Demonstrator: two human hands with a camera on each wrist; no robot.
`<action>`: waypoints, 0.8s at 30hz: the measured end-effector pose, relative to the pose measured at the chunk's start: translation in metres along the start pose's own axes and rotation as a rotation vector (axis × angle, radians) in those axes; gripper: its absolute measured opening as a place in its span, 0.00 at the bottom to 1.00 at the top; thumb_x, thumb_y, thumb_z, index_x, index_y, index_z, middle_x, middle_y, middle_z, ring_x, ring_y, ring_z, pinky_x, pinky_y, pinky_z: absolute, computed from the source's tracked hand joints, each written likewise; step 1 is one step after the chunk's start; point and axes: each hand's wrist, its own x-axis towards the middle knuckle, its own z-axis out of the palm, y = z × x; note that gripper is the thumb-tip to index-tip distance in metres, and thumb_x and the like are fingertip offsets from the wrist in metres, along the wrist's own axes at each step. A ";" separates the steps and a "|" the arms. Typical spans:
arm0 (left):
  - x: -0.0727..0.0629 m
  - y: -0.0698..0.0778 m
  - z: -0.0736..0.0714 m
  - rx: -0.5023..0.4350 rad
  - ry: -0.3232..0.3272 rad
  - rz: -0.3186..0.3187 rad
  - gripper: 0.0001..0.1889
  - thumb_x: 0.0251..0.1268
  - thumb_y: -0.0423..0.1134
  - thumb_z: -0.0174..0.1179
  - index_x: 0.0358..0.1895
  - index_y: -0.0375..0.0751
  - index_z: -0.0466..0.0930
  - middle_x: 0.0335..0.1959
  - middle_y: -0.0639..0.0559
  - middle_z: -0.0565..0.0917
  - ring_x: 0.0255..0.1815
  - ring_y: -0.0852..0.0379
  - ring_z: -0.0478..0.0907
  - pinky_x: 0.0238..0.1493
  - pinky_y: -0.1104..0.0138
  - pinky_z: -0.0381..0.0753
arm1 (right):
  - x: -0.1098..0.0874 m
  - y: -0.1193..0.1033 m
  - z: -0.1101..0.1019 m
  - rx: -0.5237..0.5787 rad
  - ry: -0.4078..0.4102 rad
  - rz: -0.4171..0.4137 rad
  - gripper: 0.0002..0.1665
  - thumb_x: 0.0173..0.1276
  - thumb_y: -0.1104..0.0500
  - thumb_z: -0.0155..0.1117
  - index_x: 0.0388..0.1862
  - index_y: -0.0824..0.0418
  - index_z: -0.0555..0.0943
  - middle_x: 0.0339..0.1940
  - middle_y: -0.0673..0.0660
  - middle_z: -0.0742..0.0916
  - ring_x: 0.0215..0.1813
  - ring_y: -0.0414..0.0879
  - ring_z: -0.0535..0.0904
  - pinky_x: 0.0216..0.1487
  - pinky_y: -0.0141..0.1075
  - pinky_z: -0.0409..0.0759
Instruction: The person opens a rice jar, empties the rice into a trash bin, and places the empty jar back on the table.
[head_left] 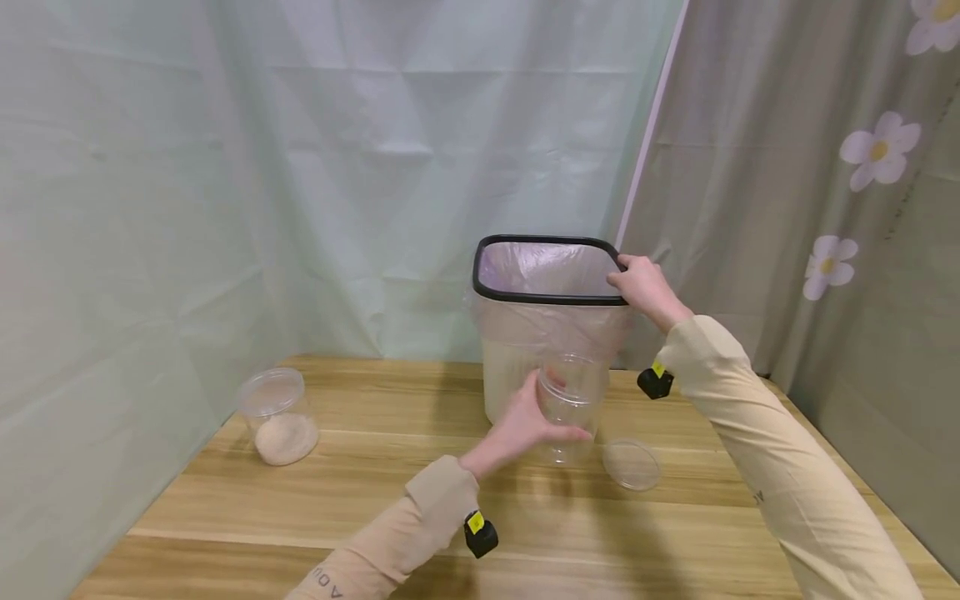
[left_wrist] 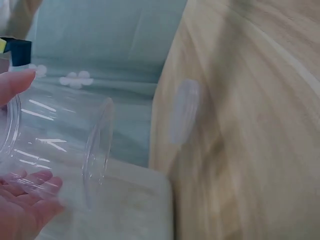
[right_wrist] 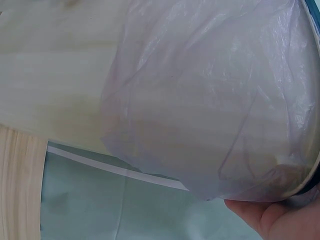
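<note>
My left hand grips a clear plastic jar around its side, just in front of the bin. In the left wrist view the jar has nothing inside it, and its bottom is close above the table. My right hand grips the black rim of a cream-coloured trash bin at its right corner. A thin translucent liner bag lines the bin and folds over its outside. A round clear lid lies flat on the table, right of the jar.
A second clear jar, lidded and partly filled with pale, fine grains, stands at the left of the wooden table. Pale green curtain hangs behind, and a grey flowered curtain borders the right side.
</note>
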 end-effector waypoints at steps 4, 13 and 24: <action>0.001 -0.008 0.008 0.020 0.001 -0.001 0.42 0.30 0.54 0.75 0.52 0.45 0.63 0.44 0.54 0.73 0.47 0.57 0.70 0.48 0.63 0.69 | -0.001 -0.001 -0.001 0.009 -0.004 0.004 0.32 0.64 0.63 0.46 0.66 0.74 0.55 0.64 0.71 0.63 0.63 0.59 0.58 0.58 0.49 0.60; 0.001 -0.020 0.024 0.048 0.002 0.005 0.42 0.28 0.53 0.76 0.50 0.43 0.64 0.42 0.55 0.74 0.46 0.57 0.71 0.47 0.64 0.69 | -0.002 -0.003 -0.001 0.010 -0.009 0.008 0.33 0.64 0.62 0.45 0.66 0.73 0.54 0.64 0.71 0.63 0.63 0.58 0.59 0.57 0.49 0.60; -0.003 -0.029 0.040 0.080 -0.030 -0.006 0.43 0.27 0.52 0.77 0.50 0.44 0.63 0.41 0.55 0.73 0.45 0.56 0.71 0.46 0.65 0.70 | -0.004 -0.002 -0.001 0.028 -0.015 0.020 0.33 0.65 0.62 0.45 0.67 0.73 0.54 0.64 0.70 0.62 0.61 0.57 0.61 0.56 0.49 0.62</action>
